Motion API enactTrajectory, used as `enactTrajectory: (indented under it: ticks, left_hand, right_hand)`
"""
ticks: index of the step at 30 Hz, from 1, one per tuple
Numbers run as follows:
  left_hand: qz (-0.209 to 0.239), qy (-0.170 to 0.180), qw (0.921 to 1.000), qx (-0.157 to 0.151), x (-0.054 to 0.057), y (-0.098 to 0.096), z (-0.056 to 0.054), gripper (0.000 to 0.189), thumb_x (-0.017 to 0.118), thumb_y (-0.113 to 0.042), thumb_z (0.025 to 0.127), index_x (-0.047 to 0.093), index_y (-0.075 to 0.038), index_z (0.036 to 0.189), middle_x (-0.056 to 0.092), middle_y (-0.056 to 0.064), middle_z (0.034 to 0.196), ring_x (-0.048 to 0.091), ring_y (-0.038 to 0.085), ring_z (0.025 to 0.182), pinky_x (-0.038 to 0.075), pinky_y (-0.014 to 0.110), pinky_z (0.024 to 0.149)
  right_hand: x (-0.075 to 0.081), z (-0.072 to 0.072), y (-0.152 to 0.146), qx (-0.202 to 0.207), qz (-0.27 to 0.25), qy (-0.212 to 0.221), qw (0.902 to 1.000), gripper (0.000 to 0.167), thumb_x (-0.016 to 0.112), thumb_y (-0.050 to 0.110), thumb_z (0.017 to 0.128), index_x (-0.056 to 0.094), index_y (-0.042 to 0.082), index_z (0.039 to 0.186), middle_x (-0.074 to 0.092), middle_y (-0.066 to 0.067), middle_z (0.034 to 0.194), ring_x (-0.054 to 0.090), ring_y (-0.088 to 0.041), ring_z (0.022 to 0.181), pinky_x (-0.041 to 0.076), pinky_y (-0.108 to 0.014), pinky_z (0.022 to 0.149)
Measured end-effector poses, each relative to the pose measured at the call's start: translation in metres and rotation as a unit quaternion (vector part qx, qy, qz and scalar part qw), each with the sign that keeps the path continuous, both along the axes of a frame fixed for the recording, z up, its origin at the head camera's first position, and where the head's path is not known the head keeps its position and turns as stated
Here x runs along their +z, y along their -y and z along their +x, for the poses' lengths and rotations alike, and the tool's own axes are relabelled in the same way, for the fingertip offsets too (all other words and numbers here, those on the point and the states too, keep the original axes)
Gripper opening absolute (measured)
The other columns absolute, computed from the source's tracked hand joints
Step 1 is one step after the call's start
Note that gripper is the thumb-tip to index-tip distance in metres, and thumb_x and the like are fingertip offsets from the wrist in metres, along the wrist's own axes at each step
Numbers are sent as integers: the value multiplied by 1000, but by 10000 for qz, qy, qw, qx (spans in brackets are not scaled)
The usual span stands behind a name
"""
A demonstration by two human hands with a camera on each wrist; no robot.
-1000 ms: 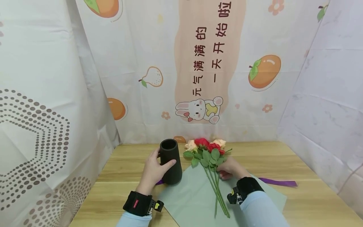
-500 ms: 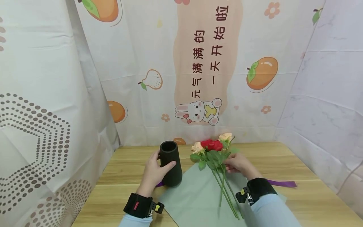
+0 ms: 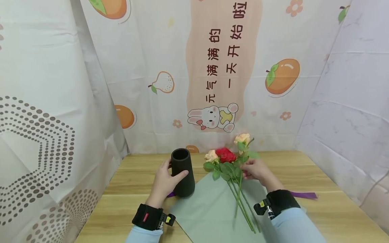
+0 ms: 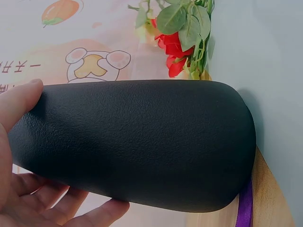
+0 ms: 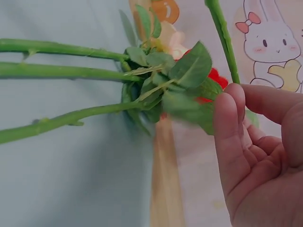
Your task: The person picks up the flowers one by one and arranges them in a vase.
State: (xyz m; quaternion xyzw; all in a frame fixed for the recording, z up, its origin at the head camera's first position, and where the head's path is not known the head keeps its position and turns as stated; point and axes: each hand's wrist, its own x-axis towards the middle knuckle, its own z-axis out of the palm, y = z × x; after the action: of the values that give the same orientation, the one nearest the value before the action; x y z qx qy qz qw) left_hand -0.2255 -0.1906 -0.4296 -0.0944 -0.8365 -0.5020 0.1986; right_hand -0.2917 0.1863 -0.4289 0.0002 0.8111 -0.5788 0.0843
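My left hand [image 3: 164,185] grips a black vase [image 3: 183,180] round its side, thumb in front and fingers behind. The vase stands upright with its mouth uncovered. With thumb and fingertips, my right hand [image 3: 258,172] pinches the green stem [image 5: 222,38] of a peach rose [image 3: 242,138], whose bloom is raised above the others. Beside that hand lie red roses [image 3: 225,155] and another peach rose [image 3: 211,155], their leaves bunched together. Several bare stems [image 5: 61,71] run from them towards me over a sheet of grey-green paper [image 3: 209,209].
A purple ribbon [image 3: 305,195] sticks out at the right from under the paper; another purple piece [image 4: 244,203] shows beside the vase's base. The wooden table [image 3: 130,175] ends at a printed curtain [image 3: 164,114] behind.
My right hand has moved right and slightly away from me, raising one peach rose apart from the others. The bunch has shifted right and its stems have spread. My left hand stays on the vase.
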Motion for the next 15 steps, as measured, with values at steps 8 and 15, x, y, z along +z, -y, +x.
enactTrajectory:
  ticks: [8,15]
  left_hand:
    - [-17,-8,10000,-21,1,0,-1,67,87,-42,81,59,-19,137,62,4,130,57,28,122,52,58,93]
    - [-4,0,10000,-41,2,0,0,67,87,-42,81,59,-18,138,62,4,130,57,28,122,51,59,94]
  right_hand:
    - [13,-1,2,-32,-149,-257,9996,17,61,11,102,59,-6,99,64,-10,75,63,-17,65,61,-38,67]
    - [24,0,9,18,-352,-461,9983,19,61,14,103,60,-4,96,62,-11,75,63,-17,64,61,-38,66]
